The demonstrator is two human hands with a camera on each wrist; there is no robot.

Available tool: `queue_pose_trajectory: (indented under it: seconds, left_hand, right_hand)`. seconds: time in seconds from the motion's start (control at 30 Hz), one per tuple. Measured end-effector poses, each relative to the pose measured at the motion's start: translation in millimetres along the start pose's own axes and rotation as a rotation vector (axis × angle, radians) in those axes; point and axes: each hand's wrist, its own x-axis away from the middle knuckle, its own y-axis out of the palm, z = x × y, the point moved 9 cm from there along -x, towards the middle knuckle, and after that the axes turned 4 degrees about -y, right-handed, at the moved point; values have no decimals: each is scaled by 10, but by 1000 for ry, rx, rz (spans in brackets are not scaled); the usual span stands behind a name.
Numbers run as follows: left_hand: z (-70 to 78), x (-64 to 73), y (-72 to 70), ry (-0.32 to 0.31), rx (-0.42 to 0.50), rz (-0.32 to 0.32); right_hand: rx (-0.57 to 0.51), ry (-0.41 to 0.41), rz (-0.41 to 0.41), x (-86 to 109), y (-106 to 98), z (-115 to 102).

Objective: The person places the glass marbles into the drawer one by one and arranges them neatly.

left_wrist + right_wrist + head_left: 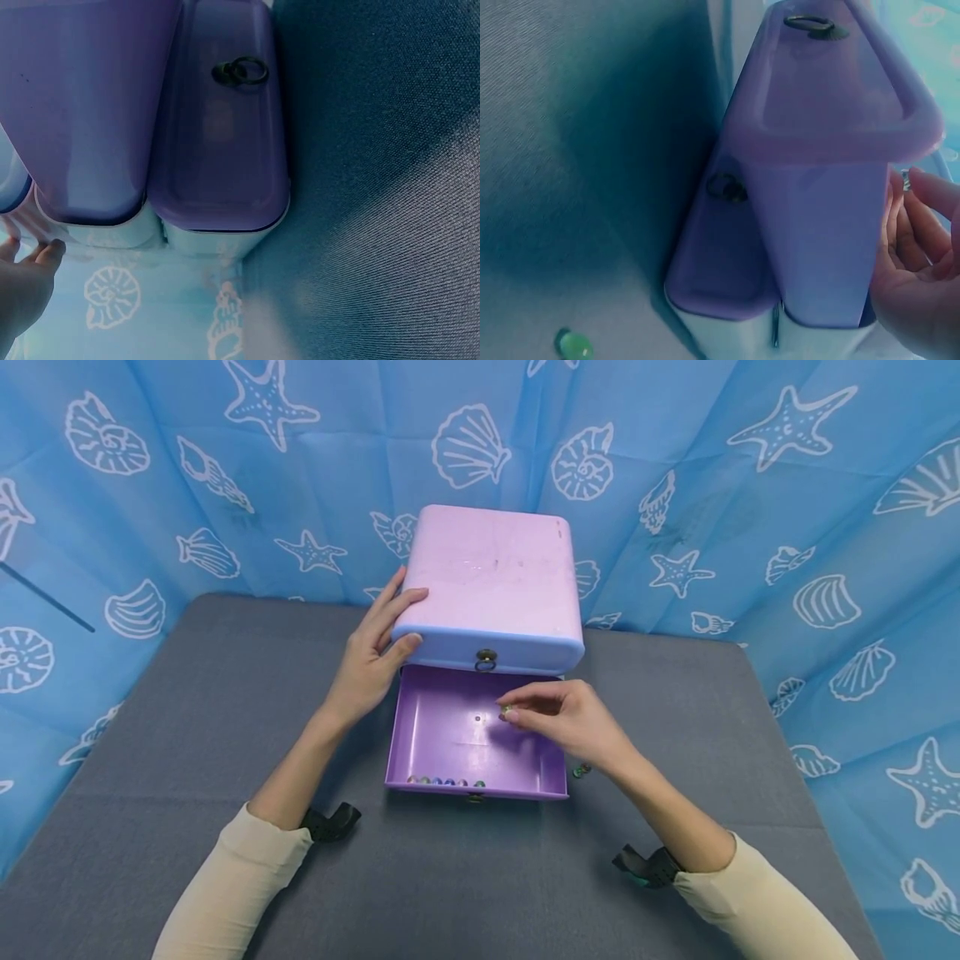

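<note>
A small drawer cabinet with a pink top [491, 568] stands on the table; its purple drawer [442, 735] is pulled out below a blue drawer front [442, 650]. My left hand [363, 668] rests against the cabinet's left side, thumb at the blue front's corner and fingers along the side and top edge. Over the purple drawer, my right hand [581, 727] pinches a glass marble [506, 713] between thumb and fingertips. In the right wrist view the marble [906, 180] shows partly between the fingers. Several marbles [450, 782] lie in a row along the drawer's front wall.
Greenish glass [581, 771], seemingly marbles, lies on the grey tablecloth [480, 877] right of the drawer. Beneath the pulled-out drawer is another purple drawer front [217, 150] with a ring pull, pushed in. A blue shell-print curtain [345, 452] hangs behind.
</note>
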Motion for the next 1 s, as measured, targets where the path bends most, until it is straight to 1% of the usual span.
queue_pose_trajectory:
  seconds: [0.1, 0.37, 0.57, 0.77, 0.87, 1.0]
  left_hand:
    - [7, -4, -5, 4, -5, 1]
    - [10, -12, -13, -2, -5, 2]
    - [14, -10, -10, -19, -13, -3]
    - [14, -16, -20, -21, -17, -7]
    - [4, -15, -25, -20, -13, -2]
    - [-19, 10, -13, -20, -3, -1]
  right_hand:
    - [40, -11, 8, -53, 40, -20]
    - [75, -25, 12, -171, 147, -38]
    - [133, -42, 7, -264, 256, -30]
    - [179, -38, 8, -366, 356, 4]
    - [193, -22, 4, -401, 393, 33]
    - [192, 39, -19, -414, 440, 94]
